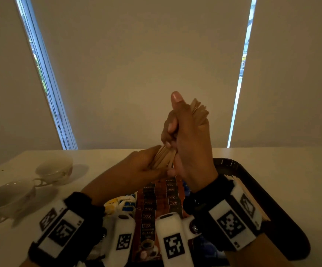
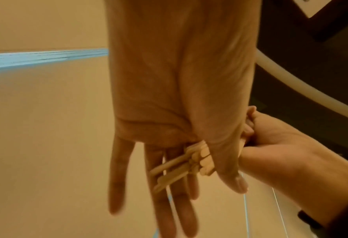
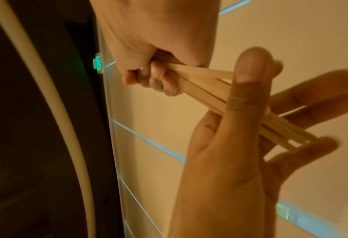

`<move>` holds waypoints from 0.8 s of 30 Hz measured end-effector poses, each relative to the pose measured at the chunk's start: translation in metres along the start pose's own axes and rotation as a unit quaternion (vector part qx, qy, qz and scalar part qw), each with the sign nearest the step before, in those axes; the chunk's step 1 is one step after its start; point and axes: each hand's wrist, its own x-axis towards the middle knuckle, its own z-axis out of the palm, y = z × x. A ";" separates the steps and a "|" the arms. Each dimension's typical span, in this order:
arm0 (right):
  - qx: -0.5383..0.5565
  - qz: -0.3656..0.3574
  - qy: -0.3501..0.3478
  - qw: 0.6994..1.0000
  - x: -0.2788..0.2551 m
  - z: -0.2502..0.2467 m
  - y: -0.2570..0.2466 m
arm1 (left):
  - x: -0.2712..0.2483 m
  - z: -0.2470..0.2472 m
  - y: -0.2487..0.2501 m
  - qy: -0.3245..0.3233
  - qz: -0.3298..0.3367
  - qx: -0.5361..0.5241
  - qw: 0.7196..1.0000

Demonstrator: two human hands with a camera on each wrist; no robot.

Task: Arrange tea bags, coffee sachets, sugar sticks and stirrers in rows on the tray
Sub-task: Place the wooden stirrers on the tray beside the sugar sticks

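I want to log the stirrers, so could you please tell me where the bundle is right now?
In the head view the wooden stirrers are held up above the tray, gripped between the left hand and the right hand, over the coffee sachets.

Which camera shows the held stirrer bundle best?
Right wrist: the stirrers run in plain sight between left hand and right hand. Head shows only fanned tips and a short stretch; left wrist, only their rounded ends under the thumb.
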 end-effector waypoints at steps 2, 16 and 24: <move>0.046 0.026 0.011 0.999 0.003 -0.002 0.001 | -0.001 0.001 0.001 -0.010 -0.004 -0.032 0.999; 0.263 0.151 0.047 0.952 0.012 -0.015 0.014 | -0.004 -0.006 -0.002 -0.042 0.021 0.018 0.999; 0.253 0.143 0.064 0.955 0.015 -0.016 0.019 | 0.000 0.004 0.002 -0.010 0.049 -0.025 0.998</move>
